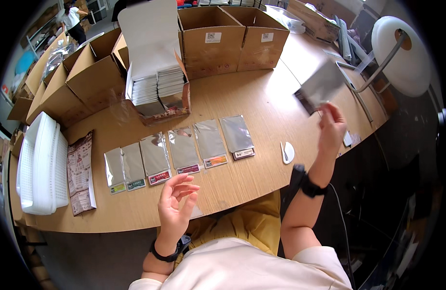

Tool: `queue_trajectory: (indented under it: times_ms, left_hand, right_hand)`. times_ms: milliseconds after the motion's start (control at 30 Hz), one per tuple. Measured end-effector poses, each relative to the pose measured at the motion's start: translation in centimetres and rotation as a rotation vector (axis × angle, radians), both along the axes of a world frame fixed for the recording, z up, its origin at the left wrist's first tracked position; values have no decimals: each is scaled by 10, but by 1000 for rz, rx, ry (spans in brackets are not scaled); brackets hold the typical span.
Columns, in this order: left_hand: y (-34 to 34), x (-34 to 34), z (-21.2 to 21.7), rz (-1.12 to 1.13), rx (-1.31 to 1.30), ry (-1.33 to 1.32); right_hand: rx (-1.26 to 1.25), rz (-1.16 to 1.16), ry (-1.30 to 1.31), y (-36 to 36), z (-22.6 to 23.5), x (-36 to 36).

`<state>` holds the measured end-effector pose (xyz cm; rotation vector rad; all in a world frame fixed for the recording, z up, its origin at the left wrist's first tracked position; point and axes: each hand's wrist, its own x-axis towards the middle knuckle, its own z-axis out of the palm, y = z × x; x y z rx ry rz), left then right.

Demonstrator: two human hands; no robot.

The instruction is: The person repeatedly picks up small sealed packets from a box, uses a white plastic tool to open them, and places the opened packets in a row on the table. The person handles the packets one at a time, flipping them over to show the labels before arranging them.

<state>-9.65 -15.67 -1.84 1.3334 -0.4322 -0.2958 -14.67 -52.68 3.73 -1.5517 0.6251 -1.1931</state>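
My right hand (332,128) is raised over the right part of the table, pinching a flat silver pouch (324,84) by its lower edge; the pouch is blurred and has a dark strip at one end. My left hand (177,199) hovers at the table's near edge, fingers apart and slightly curled, holding nothing. Just beyond it lies a row of flat silver pouches (183,147) with coloured labels along their near ends. At the row's right end is a silver pouch with a dark-and-white label (237,133).
An open carton (160,104) packed with stacked white packets stands behind the row. Brown cardboard boxes (211,46) line the back. Left are nested white plastic baskets (41,164) and a printed brown bag (81,174). A small white half-round piece (288,153) lies right; a white stool (402,53) is beyond.
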Motion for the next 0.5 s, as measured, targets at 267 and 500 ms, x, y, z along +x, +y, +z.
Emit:
queue_trajectory:
  times_ms: [267,500]
  left_hand:
    - [7,7,-5,56,15,47]
    - [27,15,-6,126,-11,72]
  right_hand:
    - [-350,-11,613,-41,-43,122]
    - [-38,640,940,-9,-82,214]
